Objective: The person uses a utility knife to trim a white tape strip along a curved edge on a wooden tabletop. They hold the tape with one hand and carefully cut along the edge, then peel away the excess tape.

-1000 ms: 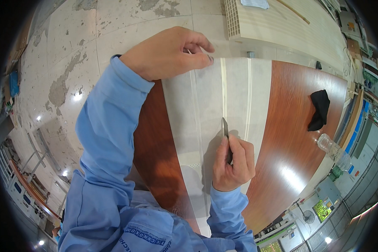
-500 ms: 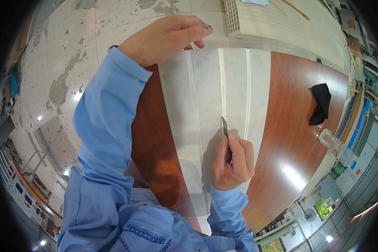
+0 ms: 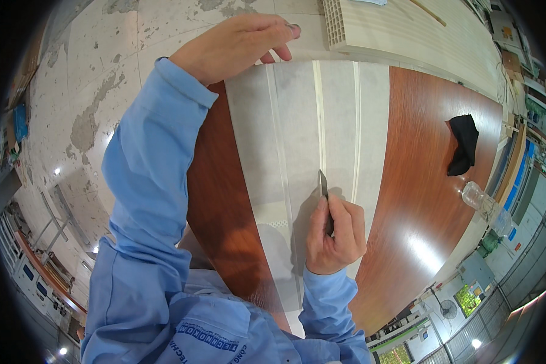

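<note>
A slim dark knife [image 3: 325,194] is pinched in my right hand [image 3: 337,236], its pointed blade aimed away from me. Its tip meets the pale middle strip [image 3: 320,115] running lengthwise along a whitish-grey panel [image 3: 294,133]. My left hand [image 3: 242,45] is at the far left corner of that panel, fingers loosely bent and partly apart, with no object visible in them. Whether its underside touches the edge is hidden. The panel lies between two reddish-brown wood-grain surfaces [image 3: 431,133].
On the right wood-grain surface lies a black cloth [image 3: 463,145], with a clear plastic bottle [image 3: 486,208] beside it near the edge. Beyond the far end sits a stack of cream ribbed panels [image 3: 406,33] with hollow ends. Worn tiled floor [image 3: 79,73] extends at left.
The panel's far end and my left hand appear slightly farther up the view. The knife stays almost in place on the middle strip, still in my right hand.
</note>
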